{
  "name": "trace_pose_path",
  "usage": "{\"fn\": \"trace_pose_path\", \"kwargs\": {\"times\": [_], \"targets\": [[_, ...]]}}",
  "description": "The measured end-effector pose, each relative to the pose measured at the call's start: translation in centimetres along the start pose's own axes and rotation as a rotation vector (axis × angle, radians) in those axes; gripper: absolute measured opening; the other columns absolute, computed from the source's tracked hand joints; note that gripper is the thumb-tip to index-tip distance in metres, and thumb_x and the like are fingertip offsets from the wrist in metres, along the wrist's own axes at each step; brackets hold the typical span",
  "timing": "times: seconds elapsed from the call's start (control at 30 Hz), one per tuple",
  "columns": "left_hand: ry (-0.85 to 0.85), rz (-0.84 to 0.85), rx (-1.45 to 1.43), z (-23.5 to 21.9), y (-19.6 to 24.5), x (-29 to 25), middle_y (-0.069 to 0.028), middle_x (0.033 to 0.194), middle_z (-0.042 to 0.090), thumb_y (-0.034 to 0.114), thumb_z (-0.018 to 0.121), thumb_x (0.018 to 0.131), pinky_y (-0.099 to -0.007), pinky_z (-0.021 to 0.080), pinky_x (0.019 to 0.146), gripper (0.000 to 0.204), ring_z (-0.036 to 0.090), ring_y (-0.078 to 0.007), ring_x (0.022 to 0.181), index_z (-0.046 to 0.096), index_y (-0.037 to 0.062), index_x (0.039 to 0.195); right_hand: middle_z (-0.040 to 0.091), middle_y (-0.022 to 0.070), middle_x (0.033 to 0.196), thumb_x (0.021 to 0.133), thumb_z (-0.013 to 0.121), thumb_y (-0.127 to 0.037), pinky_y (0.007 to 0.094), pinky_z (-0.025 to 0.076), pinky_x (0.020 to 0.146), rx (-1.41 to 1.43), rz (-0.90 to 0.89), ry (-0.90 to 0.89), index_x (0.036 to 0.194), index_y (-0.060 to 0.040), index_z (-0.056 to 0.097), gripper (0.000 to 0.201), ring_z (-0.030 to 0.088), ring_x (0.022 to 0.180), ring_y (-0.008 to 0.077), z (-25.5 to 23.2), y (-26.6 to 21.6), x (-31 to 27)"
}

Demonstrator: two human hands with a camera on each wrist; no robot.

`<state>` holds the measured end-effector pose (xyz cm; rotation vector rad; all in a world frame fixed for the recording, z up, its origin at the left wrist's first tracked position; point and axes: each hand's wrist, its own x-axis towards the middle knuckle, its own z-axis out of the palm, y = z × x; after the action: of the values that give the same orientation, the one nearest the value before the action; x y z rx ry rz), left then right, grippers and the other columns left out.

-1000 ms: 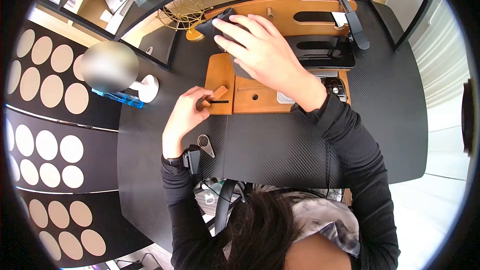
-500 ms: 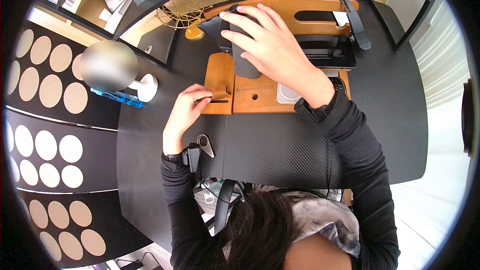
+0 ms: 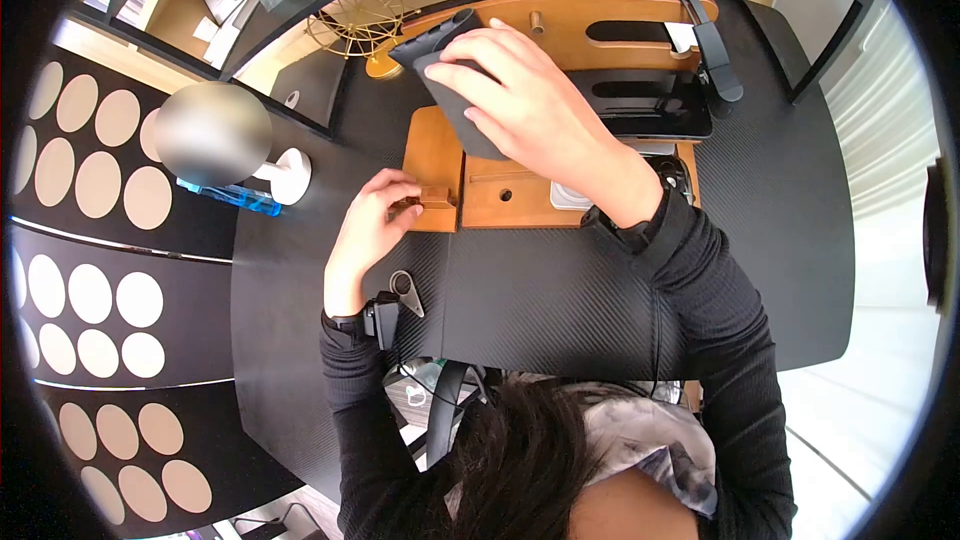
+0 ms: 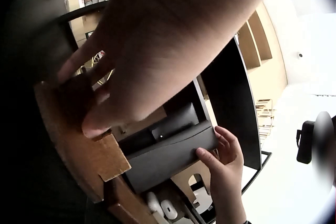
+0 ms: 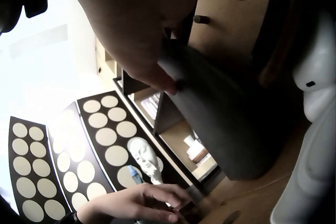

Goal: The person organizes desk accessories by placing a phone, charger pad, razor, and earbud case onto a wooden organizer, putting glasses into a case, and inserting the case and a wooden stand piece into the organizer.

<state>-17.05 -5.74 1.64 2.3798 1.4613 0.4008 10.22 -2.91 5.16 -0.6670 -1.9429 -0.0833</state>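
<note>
The right hand (image 3: 530,105) holds a dark grey pouch (image 3: 445,75) tilted above the far end of a wooden tray (image 3: 432,152), its grip curled over the pouch with fingers across the top face and the thumb beneath. In the right wrist view the fingertips (image 5: 157,79) press on the pouch's edge, and the pouch slants down toward the tray. The left hand (image 3: 375,215) rests at the tray's near left corner, its grip pinching a small wooden block (image 3: 435,197) that sits on the tray, just by a dark slot. In the left wrist view the fingers (image 4: 100,116) close on that block at the edge of the tray.

Both hands work on a black woven surface (image 3: 560,290). Behind the tray stands a wooden rack (image 3: 570,15) with long slots, and a black mic (image 3: 700,20) leans at its right end. A white charger (image 3: 565,197) lies on the tray under the right wrist. A metal loop tool (image 3: 405,290) lies on the surface near the left wrist. A gold wire stand (image 3: 360,22) is left of the pouch, and a blue bottle (image 3: 230,195) lies well off to the left
</note>
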Motion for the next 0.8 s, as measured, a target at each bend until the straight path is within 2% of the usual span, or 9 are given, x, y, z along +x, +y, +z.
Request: {"fn": "trace_pose_path", "kwargs": {"times": [0.07,0.23,0.3,0.4,0.5,0.53,0.6,0.7,0.8], "targets": [[0.042,-0.019,-0.142,-0.4,0.1,-0.1,-0.015,0.118,0.058,0.001,0.059,0.082,-0.0316,0.051,0.087,0.038,0.062,-0.0235,0.102,0.061,0.0018,0.12,0.056,0.0112,0.12,0.075,0.059,0.002,0.0383,0.048,0.095,-0.054,-0.041,0.028,0.114,-0.0014,0.06,0.039,0.051,0.117,0.0297,0.5,0.0,-0.1],[0.021,-0.16,-0.005,0.9,-1.7,0.3,-0.0181,0.126,0.053,0.015,0.051,0.086,-0.0384,0.041,0.101,0.05,0.053,-0.032,0.114,0.048,0.0021,0.135,0.056,0.0101,0.126,0.076,0.059,0.002,0.0382,0.049,0.096,-0.031,-0.02,-0.032,0.122,-0.0023,0.057,0.046,0.046,0.126,0.0275,0.8,-0.3,-0.5],[-0.038,-0.253,-0.491,1.3,-2.1,0.5,-0.0135,0.136,0.05,0.011,0.049,0.09,-0.0334,0.038,0.102,0.054,0.046,-0.0217,0.124,0.041,0.0073,0.143,0.056,0.0099,0.128,0.077,0.059,0.001,0.0385,0.049,0.096,-0.047,-0.055,-0.025,0.124,-0.0027,0.057,0.046,0.046,0.126,0.0277,1.0,0.1,-0.6],[0.022,-0.414,-0.726,0.3,0.4,0.6,-0.0139,0.14,0.046,0.009,0.051,0.092,-0.0301,0.039,0.1,0.057,0.047,-0.02,0.124,0.035,0.0087,0.148,0.056,0.0098,0.129,0.079,0.058,0.001,0.0384,0.048,0.096,-0.038,-0.038,-0.019,0.124,-0.0029,0.058,0.045,0.046,0.127,0.0273,1.3,0.1,-0.7],[0.074,-0.47,-0.789,0.4,-1.1,0.5,-0.0156,0.137,0.05,0.006,0.058,0.092,-0.0271,0.046,0.094,0.062,0.054,-0.0182,0.118,0.032,0.004,0.148,0.057,0.0099,0.129,0.08,0.057,0.001,0.0379,0.048,0.095,-0.036,-0.036,-0.003,0.124,-0.003,0.058,0.044,0.047,0.127,0.0273,1.4,0.1,-0.7],[0.075,-0.465,-0.79,0.1,-1.2,0.6,-0.0156,0.137,0.05,0.006,0.058,0.092,-0.0271,0.046,0.094,0.062,0.054,-0.0182,0.118,0.032,0.004,0.148,0.057,0.0099,0.129,0.08,0.057,0.001,0.0379,0.048,0.095,-0.039,-0.038,-0.002,0.124,-0.003,0.058,0.044,0.047,0.127,0.0273,1.3,0.1,-0.7],[-0.11,-0.493,-1.185,-0.7,-1.5,0.5,-0.0147,0.129,0.057,0.007,0.069,0.085,-0.0223,0.05,0.082,0.07,0.062,-0.0156,0.097,0.033,-0.003,0.145,0.058,0.0103,0.128,0.08,0.057,0.001,0.0383,0.046,0.098,-0.046,-0.022,-0.005,0.125,-0.0028,0.058,0.045,0.048,0.126,0.0269,1.3,0.0,-0.7],[-0.199,-0.424,-1.142,-1.3,-4.3,-0.2,-0.0114,0.12,0.063,0.006,0.071,0.083,-0.0194,0.053,0.077,0.068,0.066,-0.0134,0.09,0.037,-0.0043,0.141,0.059,0.0119,0.129,0.08,0.056,0.002,0.0395,0.044,0.101,-0.084,-0.047,-0.013,0.125,-0.0023,0.058,0.045,0.049,0.126,0.027,0.5,-0.1,-0.5],[-0.107,-0.267,-1.192,-2.4,-5.2,-0.9,-0.0099,0.122,0.061,-0.002,0.077,0.072,-0.0281,0.051,0.092,0.073,0.063,-0.0187,0.107,0.044,0.0003,0.137,0.059,0.0131,0.13,0.079,0.056,0.003,0.0397,0.042,0.103,-0.065,-0.04,-0.017,0.125,-0.0018,0.059,0.046,0.05,0.126,0.0269,0.1,-0.1,-0.4]]}}
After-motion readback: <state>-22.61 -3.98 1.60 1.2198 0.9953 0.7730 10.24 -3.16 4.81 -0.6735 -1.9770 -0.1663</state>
